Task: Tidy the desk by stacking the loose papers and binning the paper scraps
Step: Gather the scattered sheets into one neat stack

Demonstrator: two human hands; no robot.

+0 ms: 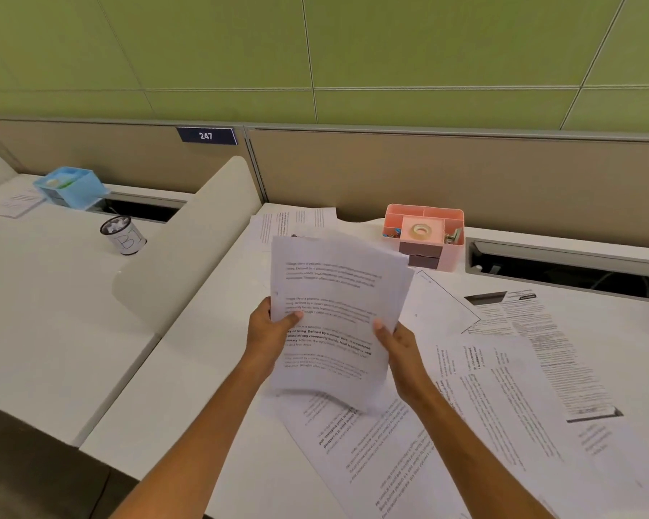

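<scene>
Both hands hold a stack of printed papers (334,294) upright above the white desk (203,368). My left hand (268,329) grips its left edge and my right hand (399,346) grips its right edge, thumbs on the front sheet. Several loose printed sheets (502,387) lie spread over the desk to the right and below the stack. More sheets (296,219) lie at the back of the desk behind it. On the neighbouring desk to the left stands a small bin (123,234) marked with letters, holding crumpled paper scraps.
A pink organiser (424,236) with tape and clips stands at the back right. A curved white divider (188,241) separates the two desks. A blue organiser (70,187) and a sheet (16,204) sit at the far left. A cable slot (570,271) runs along the back.
</scene>
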